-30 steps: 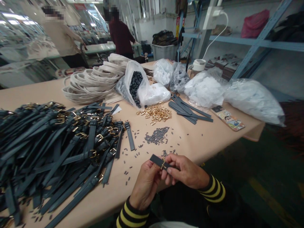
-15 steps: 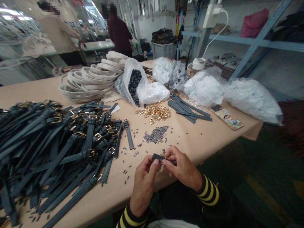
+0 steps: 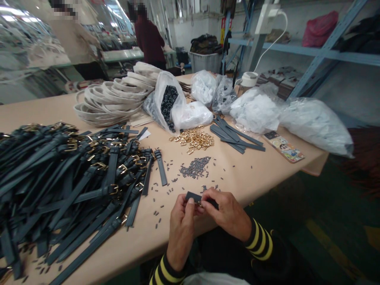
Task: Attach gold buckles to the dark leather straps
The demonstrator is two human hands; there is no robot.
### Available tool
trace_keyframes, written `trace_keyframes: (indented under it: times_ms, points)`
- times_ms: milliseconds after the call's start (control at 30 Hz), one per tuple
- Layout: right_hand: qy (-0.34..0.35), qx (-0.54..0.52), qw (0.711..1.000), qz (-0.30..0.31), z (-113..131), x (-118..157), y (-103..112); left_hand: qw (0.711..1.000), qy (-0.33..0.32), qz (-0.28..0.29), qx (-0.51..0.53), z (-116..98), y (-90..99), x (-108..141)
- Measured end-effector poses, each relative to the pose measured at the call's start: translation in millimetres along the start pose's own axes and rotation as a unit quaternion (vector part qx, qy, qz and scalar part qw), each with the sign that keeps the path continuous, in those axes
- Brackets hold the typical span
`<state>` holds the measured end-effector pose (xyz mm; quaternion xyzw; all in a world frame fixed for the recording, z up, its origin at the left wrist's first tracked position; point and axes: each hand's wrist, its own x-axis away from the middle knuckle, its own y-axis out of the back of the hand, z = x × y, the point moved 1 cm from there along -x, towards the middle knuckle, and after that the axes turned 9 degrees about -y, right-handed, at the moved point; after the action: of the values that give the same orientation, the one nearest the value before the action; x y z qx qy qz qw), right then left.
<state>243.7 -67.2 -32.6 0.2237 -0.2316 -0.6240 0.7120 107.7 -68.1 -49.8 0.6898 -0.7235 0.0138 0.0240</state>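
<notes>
In the head view, you are holding a short blue-grey leather strap (image 3: 192, 196) over the near part of the tan table (image 3: 237, 186), its long axis running almost side to side and dipping slightly toward your right. Your left hand (image 3: 182, 223) is closed around the strap's left portion, with the thumb pressing on its face. Your right hand (image 3: 225, 209) is curling over the right end, so both hands are gripping it with no gap showing. Between them, a small gold buckle (image 3: 200, 204) is mostly hidden by your fingers. Scattered small dark tubes (image 3: 196, 167) are lying just ahead, beside a large pile of buckled straps (image 3: 59, 174).
</notes>
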Motion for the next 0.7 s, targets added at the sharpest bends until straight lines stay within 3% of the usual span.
trace_keyframes:
  times_ms: [100, 267, 400, 567, 700]
  points:
    - [-0.013, -0.002, 1.000, 0.003, -1, 0, 0, 1.000, 0.002, -0.007, 0.026, 0, 0.5, 0]
    - [-0.031, -0.021, 0.999, 0.013, -3, -1, 1, 0.999, -0.026, 0.017, -0.016, -1, 1.7, -3]
    - [-0.060, -0.069, 0.996, 0.023, -5, -2, 0, 0.999, -0.007, 0.032, -0.003, -1, -0.1, -5]
    - [-0.117, -0.203, 0.970, 0.068, -11, -4, -7, 0.995, 0.044, 0.065, 0.061, -1, -1.6, -5]
    - [-0.137, -0.297, 0.938, 0.112, -15, -6, -7, 0.993, 0.045, 0.074, 0.082, 3, 2.9, -7]
